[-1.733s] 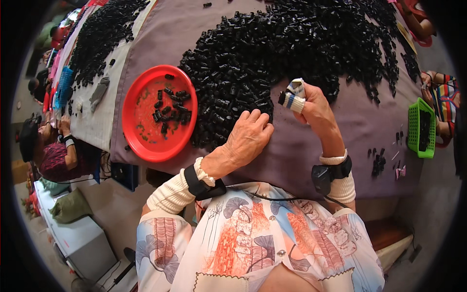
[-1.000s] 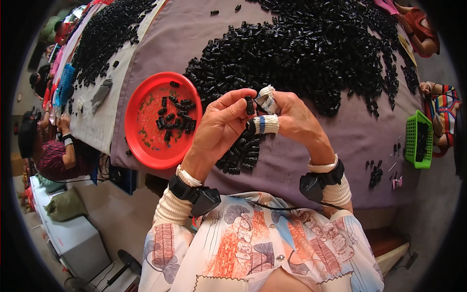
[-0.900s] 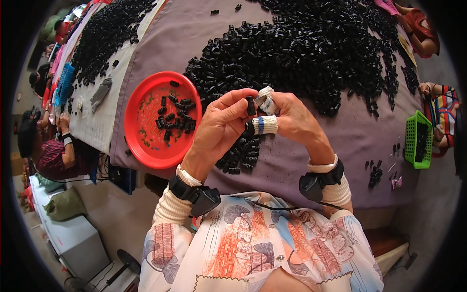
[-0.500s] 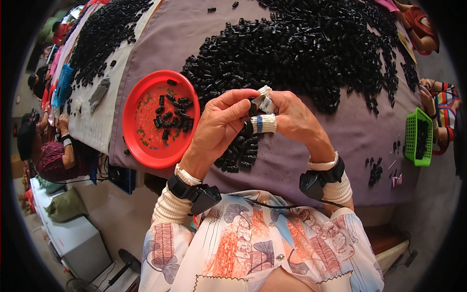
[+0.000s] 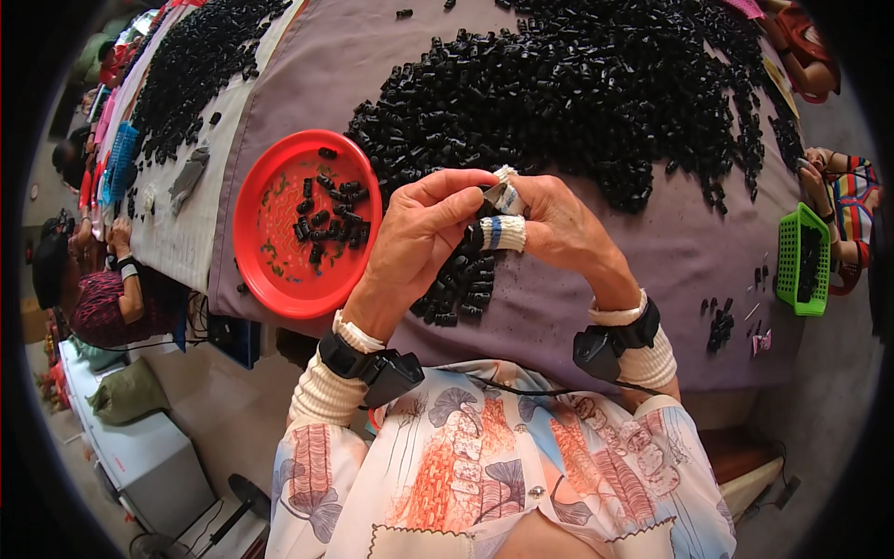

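A red plate [image 5: 279, 270] lies on the desk [image 5: 670, 270] at about 9 o'clock from the hands; a small cluster of black parts [image 5: 326, 216] sits in its upper right half, the rest of its floor bare. A green basket [image 5: 803, 263] stands near the desk's right edge, at 3 o'clock from the hands, with dark pieces inside; what they are cannot be told. Just left of it a few loose black bits [image 5: 719, 326] lie on the cloth.

The left hand [image 5: 424, 233] and right hand [image 5: 559, 228] meet above the desk's near edge. Together they pinch one small black part [image 5: 491, 197] between them: the left fingers [image 5: 456, 186] are pressed on it from the left, the right fingers [image 5: 505, 191], wrapped in white tape, from the right. A second taped right finger lies just below, bent toward the left hand.

A big heap [image 5: 577, 93] of black parts covers the desk at 12 o'clock, touching nothing the hands hold. A smaller pile [image 5: 458, 293] lies directly beneath the hands, partly hidden by them. Another person [image 5: 102, 298] sits at 9 o'clock, beyond the plate.
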Demonstrator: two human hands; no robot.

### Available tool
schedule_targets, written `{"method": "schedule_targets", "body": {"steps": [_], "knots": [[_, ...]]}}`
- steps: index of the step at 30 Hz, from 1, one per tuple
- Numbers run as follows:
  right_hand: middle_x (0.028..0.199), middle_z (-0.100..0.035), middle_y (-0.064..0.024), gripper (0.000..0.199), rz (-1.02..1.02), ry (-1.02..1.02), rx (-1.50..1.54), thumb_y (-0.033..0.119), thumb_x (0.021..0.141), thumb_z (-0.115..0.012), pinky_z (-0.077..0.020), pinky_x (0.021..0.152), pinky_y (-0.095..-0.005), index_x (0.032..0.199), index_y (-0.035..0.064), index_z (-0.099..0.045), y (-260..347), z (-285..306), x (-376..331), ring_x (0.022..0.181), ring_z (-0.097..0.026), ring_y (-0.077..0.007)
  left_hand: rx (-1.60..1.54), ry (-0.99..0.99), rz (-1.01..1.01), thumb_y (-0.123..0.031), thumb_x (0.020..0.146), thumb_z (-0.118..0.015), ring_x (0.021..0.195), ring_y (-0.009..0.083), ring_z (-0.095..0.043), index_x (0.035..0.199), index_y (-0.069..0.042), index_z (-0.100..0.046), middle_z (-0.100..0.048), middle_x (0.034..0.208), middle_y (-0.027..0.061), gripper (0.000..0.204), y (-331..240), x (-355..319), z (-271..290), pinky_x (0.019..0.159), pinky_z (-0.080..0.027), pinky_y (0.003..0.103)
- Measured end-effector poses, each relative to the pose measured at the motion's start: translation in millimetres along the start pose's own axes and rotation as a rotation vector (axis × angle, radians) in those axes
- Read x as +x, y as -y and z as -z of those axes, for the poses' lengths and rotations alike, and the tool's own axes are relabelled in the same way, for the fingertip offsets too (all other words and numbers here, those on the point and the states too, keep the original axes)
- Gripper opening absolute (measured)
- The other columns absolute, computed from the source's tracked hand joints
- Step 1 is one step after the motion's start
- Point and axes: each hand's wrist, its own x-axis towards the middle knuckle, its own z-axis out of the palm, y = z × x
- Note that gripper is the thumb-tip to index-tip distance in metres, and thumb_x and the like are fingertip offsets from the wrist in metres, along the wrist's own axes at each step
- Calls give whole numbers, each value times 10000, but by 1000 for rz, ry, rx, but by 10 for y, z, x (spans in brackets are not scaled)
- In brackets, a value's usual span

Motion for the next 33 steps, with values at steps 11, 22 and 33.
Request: {"method": "schedule_targets", "body": {"steps": [11,22,33], "knots": [[559,-434,-12,287,-56,49,75,237,714,-674,-337,478,-282,691,-9,-529,-63,14,-62,531,-380,-96,26,5,37,-37,847,-559,876,144,-599,1032,43,-586,-620,983,105,204,49,-12,-7,807,-493,269],[535,-400,8,338,-26,4,70,265,710,-693,-322,464,-275,630,1,-497,-125,-13,-103,522,-368,-84,-22,-22,57,-54,862,-541,846,143,-596,1035,39,-577,-615,963,98,200,104,-3,-8,776,-496,273],[565,-437,-4,423,-78,-16,-3,348,622,-758,-337,471,-282,623,14,-498,-5,39,-66,520,-396,-106,-154,-17,99,-86,887,-511,844,153,-586,1073,33,-556,-607,965,103,225,125,-20,-19,790,-485,284]]}}
